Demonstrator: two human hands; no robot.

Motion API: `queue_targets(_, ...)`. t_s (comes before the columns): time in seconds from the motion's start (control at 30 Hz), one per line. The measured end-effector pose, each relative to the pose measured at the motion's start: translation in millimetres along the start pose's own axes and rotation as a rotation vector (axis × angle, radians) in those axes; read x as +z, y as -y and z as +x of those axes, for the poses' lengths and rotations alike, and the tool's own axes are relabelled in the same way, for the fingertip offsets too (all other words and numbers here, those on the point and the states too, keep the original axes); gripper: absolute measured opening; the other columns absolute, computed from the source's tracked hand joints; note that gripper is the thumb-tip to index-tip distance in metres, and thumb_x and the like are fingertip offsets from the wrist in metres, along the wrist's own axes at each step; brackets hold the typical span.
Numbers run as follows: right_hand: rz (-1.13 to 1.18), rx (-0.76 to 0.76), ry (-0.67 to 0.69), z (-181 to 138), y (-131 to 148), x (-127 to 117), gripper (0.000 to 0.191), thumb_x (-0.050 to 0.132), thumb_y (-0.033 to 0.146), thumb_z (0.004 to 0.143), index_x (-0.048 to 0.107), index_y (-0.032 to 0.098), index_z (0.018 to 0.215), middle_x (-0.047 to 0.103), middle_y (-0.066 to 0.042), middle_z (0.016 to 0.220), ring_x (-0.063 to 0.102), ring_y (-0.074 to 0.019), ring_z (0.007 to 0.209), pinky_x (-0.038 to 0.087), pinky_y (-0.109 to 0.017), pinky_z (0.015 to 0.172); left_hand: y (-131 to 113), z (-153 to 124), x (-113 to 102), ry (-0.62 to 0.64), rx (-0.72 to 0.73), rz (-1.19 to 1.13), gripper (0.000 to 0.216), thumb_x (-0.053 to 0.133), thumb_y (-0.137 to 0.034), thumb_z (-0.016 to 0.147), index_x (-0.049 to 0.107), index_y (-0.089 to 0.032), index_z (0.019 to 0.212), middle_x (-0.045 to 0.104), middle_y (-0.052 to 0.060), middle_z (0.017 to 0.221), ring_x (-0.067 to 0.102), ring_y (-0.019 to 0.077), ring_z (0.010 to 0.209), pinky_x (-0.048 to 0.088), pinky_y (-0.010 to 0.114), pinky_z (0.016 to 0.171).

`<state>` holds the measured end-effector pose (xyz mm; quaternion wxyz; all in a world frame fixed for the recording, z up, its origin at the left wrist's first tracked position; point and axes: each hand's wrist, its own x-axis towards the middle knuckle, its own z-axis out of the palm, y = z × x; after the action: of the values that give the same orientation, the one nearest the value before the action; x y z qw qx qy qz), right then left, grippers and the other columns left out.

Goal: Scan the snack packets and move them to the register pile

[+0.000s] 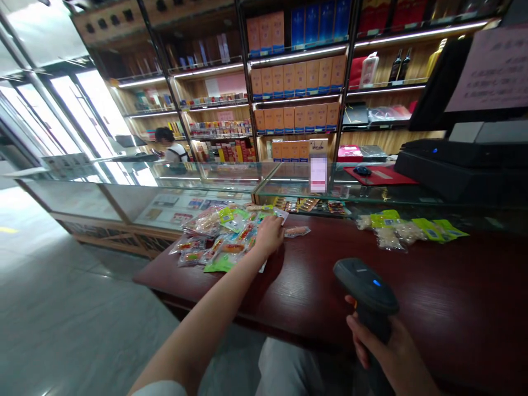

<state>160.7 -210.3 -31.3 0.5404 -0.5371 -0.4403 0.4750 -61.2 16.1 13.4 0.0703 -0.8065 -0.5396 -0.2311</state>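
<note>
My left hand [270, 235] reaches to the right side of a pile of snack packets [231, 247] on the dark red table. Its fingers are curled down on a snack packet [280, 214] at the pile's edge; the fingertips are partly hidden. The packets are clear, green and white, several with sausage-like pieces inside. A single packet [297, 231] lies just right of that hand. In the lower right, my right hand [379, 346] is wrapped round the handle of a black barcode scanner [365, 280] with a blue light, held above the table.
More packets [400, 231] lie at the table's back right. Behind runs a glass counter [231, 176] bearing a boxed display [318, 165], a mouse [362, 171] and a black register [437, 165] with a monitor. A person [171, 146] is behind the counter, before stocked shelves.
</note>
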Motion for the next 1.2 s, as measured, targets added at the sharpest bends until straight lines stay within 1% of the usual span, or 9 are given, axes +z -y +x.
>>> queue_targets(0.23,0.019,0.050,-0.009,8.4,4.5,-5.3,0.052,0.075,0.055,0.070,0.066,0.014,0.101,0.054,0.004,0.044,0.048,-0.0142,0.037,0.043,-0.028,0.041,54.8,63.4,0.1,0.009,-0.221,0.267,0.024,0.048,-0.017,0.085,0.066,-0.016,0.101,0.061,0.014,0.108,0.053,0.0273,0.110,0.043,0.037,0.094)
queue_targets(0.37,-0.020,0.074,0.020,17.7,2.1,-19.4,0.058,0.071,0.058,0.074,0.062,0.013,0.110,0.055,0.005,0.044,0.049,-0.0142,0.038,0.044,-0.028,0.043,69.2,88.1,10.8,0.053,-0.274,0.302,0.026,0.050,-0.018,0.084,0.070,-0.015,0.100,0.064,0.016,0.108,0.054,0.0299,0.110,0.044,0.038,0.090)
queue_targets(0.53,-0.015,0.083,-0.014,20.6,2.5,-27.6,0.059,0.069,0.059,0.076,0.061,0.013,0.112,0.054,0.005,0.045,0.048,-0.0138,0.038,0.042,-0.028,0.044,75.6,102.2,20.8,0.078,-0.313,0.314,0.032,0.044,-0.012,0.084,0.073,-0.010,0.098,0.067,0.020,0.103,0.058,0.0327,0.106,0.045,0.040,0.085)
queue_targets(0.7,0.043,0.103,-0.063,17.8,6.7,-26.1,0.055,0.074,0.056,0.071,0.065,0.014,0.106,0.054,0.005,0.047,0.048,-0.0129,0.039,0.041,-0.026,0.042,75.8,100.9,6.6,0.045,-0.260,0.340,0.037,0.038,-0.013,0.087,0.072,-0.011,0.103,0.068,0.020,0.105,0.058,0.0317,0.107,0.043,0.039,0.087)
queue_targets(0.83,0.105,0.083,-0.141,16.0,6.0,-21.4,0.055,0.077,0.054,0.070,0.065,0.016,0.107,0.054,0.006,0.045,0.045,-0.0109,0.036,0.038,-0.023,0.039,59.7,92.9,-9.6,-0.039,-0.116,0.300,0.036,0.040,-0.016,0.089,0.069,-0.018,0.110,0.069,0.015,0.107,0.059,0.0289,0.105,0.042,0.036,0.087)
queue_targets(0.97,0.127,0.028,-0.192,14.4,6.0,-18.5,0.055,0.076,0.054,0.070,0.064,0.015,0.106,0.051,0.007,0.041,0.042,-0.0096,0.034,0.035,-0.022,0.037,21.5,76.7,-12.9,-0.156,-0.066,0.072,0.033,0.041,-0.021,0.091,0.068,-0.023,0.110,0.070,0.009,0.102,0.063,0.0241,0.094,0.042,0.031,0.079)
queue_targets(1.03,0.131,0.018,-0.192,13.6,6.2,-18.8,0.056,0.076,0.053,0.070,0.063,0.014,0.107,0.052,0.007,0.041,0.043,-0.0091,0.034,0.035,-0.021,0.037,-1.5,67.1,-7.0,-0.234,-0.113,-0.121,0.027,0.042,-0.027,0.092,0.069,-0.021,0.095,0.070,0.007,0.088,0.062,0.0214,0.083,0.041,0.029,0.072)
queue_targets(1.13,0.145,0.006,-0.191,12.4,6.2,-20.0,0.057,0.076,0.054,0.070,0.061,0.013,0.108,0.051,0.008,0.042,0.043,-0.0085,0.033,0.036,-0.020,0.037,-34.9,53.4,14.2,-0.340,-0.270,-0.461,0.025,0.047,-0.029,0.089,0.060,-0.019,0.072,0.061,0.002,0.066,0.057,0.0165,0.067,0.039,0.025,0.063)
queue_targets(1.2,0.168,0.000,-0.200,11.9,5.9,-20.7,0.057,0.076,0.054,0.070,0.062,0.013,0.107,0.050,0.008,0.041,0.042,-0.0082,0.032,0.036,-0.020,0.035,-54.8,44.9,35.3,-0.358,-0.375,-0.730,0.023,0.048,-0.030,0.088,0.055,-0.019,0.068,0.055,-0.001,0.061,0.053,0.0138,0.061,0.039,0.023,0.059)
